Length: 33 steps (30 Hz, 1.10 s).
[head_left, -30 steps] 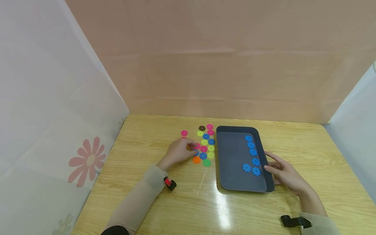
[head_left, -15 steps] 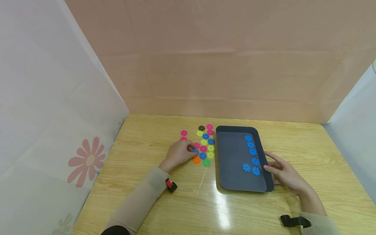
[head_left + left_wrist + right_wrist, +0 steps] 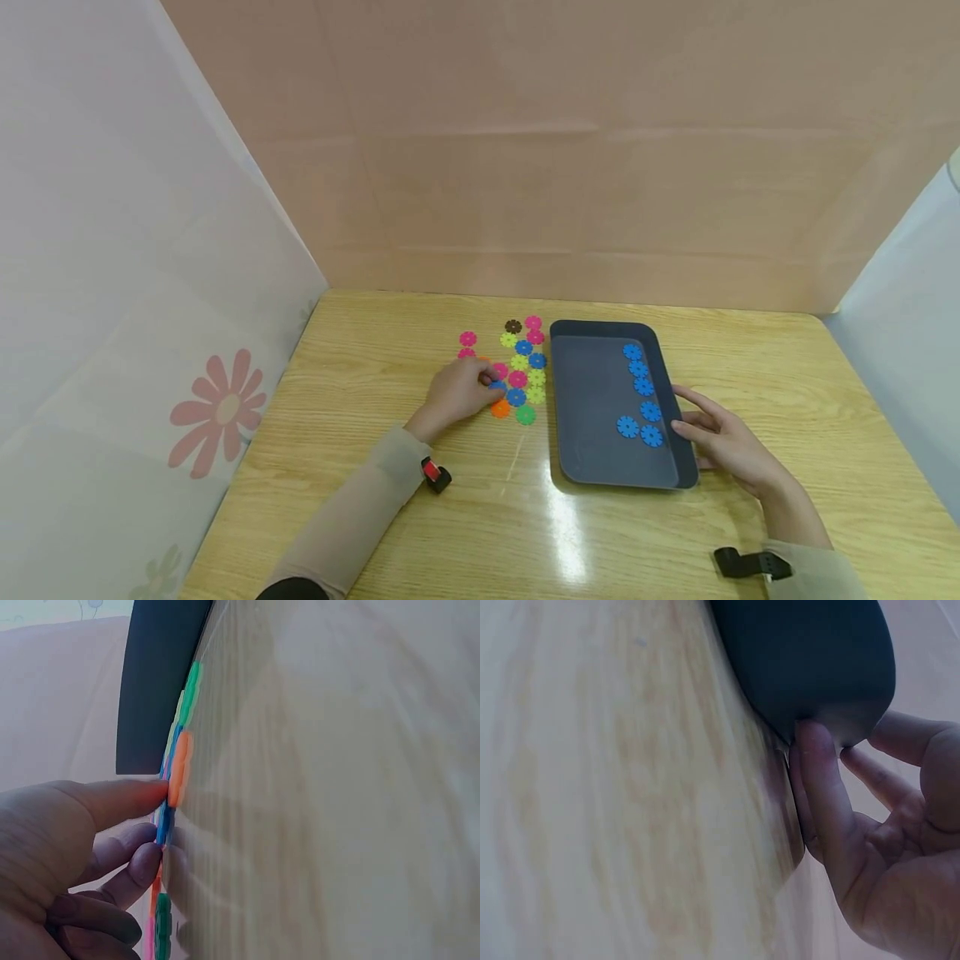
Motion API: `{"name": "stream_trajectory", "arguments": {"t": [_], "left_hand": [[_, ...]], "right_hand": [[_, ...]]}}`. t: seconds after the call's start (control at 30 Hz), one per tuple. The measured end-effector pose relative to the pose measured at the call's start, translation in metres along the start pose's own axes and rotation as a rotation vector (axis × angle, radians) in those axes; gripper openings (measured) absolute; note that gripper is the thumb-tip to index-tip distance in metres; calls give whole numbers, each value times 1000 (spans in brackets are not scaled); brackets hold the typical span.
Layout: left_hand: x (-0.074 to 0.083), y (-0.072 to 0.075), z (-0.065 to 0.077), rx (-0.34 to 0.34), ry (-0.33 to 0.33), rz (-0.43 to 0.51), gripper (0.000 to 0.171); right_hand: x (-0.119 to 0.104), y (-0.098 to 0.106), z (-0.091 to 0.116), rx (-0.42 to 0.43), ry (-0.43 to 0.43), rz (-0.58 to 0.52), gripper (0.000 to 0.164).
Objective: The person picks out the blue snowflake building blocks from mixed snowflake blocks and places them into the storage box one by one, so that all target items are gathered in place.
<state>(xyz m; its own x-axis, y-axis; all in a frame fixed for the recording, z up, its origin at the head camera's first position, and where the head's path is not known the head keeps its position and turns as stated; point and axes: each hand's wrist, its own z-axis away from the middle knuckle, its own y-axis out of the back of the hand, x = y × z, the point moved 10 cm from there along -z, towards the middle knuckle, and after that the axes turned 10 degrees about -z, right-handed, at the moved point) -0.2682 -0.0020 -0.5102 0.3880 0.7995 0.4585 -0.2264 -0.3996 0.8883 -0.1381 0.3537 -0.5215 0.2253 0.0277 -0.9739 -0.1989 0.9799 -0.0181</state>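
Observation:
My left hand (image 3: 459, 390) is low over a loose cluster of coloured notched plastic discs on the table. Thumb and fingertips pinch the edges of a blue disc (image 3: 163, 827), beside an orange disc (image 3: 180, 769). Other discs close by are pink (image 3: 517, 379), yellow (image 3: 536, 395), green (image 3: 526, 415) and blue (image 3: 516, 397). Right of the cluster lies a dark grey tray (image 3: 592, 417) with several blue discs (image 3: 651, 436) inside, mostly along its right side. My right hand (image 3: 726, 446) holds the tray's right edge, with fingers against the outer wall (image 3: 832, 652) and the thumb at the rim.
A brown disc (image 3: 513, 327) and pink discs (image 3: 468, 339) lie at the back of the cluster. Behind the wooden table (image 3: 487, 533) rises a tan backdrop (image 3: 585, 167). A white sheet with a printed flower (image 3: 227, 408) stands along the left.
My left hand has shifted slightly and its thumb and fingers have come together at the blue disc. The right hand and the tray have kept their places.

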Motion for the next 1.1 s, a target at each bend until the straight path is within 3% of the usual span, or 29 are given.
{"name": "stream_trajectory", "arguments": {"t": [0.57, 0.7, 1.1], "left_hand": [[5, 0, -1, -12, -48, -40, 23], [7, 1, -1, 0, -73, -18, 20], [12, 4, -3, 11, -68, 84, 11]], "right_hand": [[1, 1, -1, 12, -20, 3, 70], [1, 2, 0, 20, -22, 11, 70], [3, 2, 1, 28, -33, 16, 70]]}}
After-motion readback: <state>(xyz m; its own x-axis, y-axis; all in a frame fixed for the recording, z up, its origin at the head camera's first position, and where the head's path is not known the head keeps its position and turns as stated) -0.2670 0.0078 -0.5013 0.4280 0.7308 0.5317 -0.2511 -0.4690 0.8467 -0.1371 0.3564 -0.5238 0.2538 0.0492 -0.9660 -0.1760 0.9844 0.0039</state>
